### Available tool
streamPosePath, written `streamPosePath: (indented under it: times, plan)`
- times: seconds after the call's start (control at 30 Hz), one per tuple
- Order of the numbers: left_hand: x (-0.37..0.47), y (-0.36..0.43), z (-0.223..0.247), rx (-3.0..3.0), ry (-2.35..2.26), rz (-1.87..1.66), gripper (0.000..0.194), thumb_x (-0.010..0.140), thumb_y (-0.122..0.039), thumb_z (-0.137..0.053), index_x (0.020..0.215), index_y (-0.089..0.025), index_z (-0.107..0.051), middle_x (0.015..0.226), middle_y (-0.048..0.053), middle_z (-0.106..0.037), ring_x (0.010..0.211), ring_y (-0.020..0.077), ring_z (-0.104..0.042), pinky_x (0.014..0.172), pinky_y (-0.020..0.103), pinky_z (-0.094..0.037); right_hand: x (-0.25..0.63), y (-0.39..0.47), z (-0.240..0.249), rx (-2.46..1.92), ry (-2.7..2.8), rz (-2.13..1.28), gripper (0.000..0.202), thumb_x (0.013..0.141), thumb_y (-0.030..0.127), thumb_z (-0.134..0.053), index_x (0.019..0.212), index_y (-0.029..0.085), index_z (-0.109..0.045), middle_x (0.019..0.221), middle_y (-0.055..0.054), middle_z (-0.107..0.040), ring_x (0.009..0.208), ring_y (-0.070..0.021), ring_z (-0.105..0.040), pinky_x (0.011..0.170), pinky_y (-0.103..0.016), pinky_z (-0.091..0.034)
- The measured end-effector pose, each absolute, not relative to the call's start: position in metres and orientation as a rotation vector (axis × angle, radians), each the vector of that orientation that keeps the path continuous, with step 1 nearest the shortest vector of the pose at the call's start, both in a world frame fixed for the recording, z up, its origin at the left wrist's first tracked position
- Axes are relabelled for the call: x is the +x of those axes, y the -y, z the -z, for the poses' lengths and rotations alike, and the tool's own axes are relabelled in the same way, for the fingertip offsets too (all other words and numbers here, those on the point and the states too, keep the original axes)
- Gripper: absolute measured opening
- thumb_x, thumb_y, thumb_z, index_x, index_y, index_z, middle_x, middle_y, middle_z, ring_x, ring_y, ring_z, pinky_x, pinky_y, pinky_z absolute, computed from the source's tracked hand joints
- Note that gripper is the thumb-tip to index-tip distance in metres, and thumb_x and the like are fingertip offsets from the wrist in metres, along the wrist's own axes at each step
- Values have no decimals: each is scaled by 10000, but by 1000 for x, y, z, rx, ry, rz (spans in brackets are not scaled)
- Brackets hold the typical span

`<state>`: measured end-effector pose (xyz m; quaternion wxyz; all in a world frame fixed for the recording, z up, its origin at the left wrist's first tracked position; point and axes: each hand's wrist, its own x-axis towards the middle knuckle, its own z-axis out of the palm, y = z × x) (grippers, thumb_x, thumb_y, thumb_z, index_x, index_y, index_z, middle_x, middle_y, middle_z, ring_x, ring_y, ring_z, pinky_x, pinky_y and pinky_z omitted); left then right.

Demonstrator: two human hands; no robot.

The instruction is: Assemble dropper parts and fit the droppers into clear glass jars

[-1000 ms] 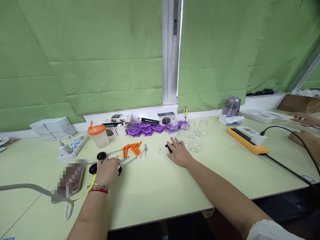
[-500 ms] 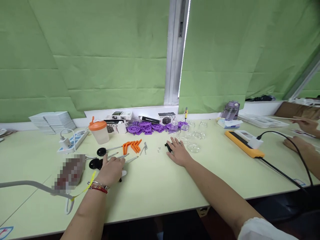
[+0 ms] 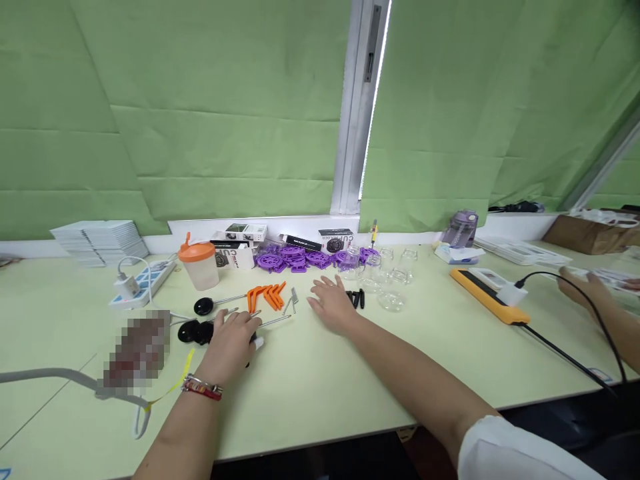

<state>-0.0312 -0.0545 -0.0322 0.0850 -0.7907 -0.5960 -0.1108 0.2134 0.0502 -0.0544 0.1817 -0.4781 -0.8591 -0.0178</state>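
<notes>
Arranging seemed the step: the right hand (image 3: 333, 307) lay spread beside black pieces (image 3: 356, 299); whether the left hand (image 3: 231, 341) gripped was unclear; next needed careful placing.

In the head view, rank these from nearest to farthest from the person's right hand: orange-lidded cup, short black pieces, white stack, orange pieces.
From the right hand:
1. Short black pieces, just to its right.
2. Orange pieces, to its left.
3. Orange-lidded cup, farther left and farther back.
4. White stack, at the far left, toward the back.
</notes>
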Motion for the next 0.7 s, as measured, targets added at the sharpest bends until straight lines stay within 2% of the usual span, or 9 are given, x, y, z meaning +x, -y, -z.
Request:
streamPosePath:
  times: [0.07, 0.13, 0.27, 0.5, 0.7]
  plan:
    - [-28, 55, 33, -2398, 1740, 343, 199, 756, -180, -520, 908, -221, -642, 919, 73, -635, 938, 261, -566, 987, 499, -239, 182, -60, 52, -1384, 2434, -84, 435, 934, 454, -315, 1127, 232, -636, 1402, -59, -468, 1362, -269, -266, 1106, -527, -27]
    - [-25, 56, 34, -2435, 1720, 328, 181, 748, -174, -536, 893, -218, -635, 901, 68, -633, 928, 254, -570, 1003, 497, -224, 154, -70, 51, -1488, 2416, -230, 374, 899, 446, -407, 1054, 237, -676, 1438, -54, -420, 1370, -306, -237, 1087, -563, -66]
    - [-22, 57, 35, -2464, 1731, 297, 125, 755, -196, -558, 860, -213, -623, 880, 68, -629, 928, 261, -571, 1015, 507, -217, 124, -83, 53, -1610, 2409, -332, 325, 853, 424, -486, 980, 229, -712, 1471, -64, -364, 1386, -346, -178, 1080, -581, -31]
    - [-21, 56, 34, -2476, 1768, 278, 82, 758, -204, -574, 831, -202, -612, 881, 68, -624, 915, 254, -569, 1004, 499, -244, 117, -84, 65, -1590, 2424, -297, 257, 840, 328, -508, 974, 205, -690, 1450, -69, -396, 1389, -322, -188, 1092, -550, -31]
    - [-23, 57, 35, -2476, 1762, 307, 99, 751, -166, -567, 834, -197, -610, 854, 54, -619, 895, 242, -572, 997, 498, -254, 115, -85, 68, -1559, 2385, -362, 196, 818, 282, -537, 875, 162, -681, 1418, -92, -437, 1369, -313, -247, 1105, -511, -51]
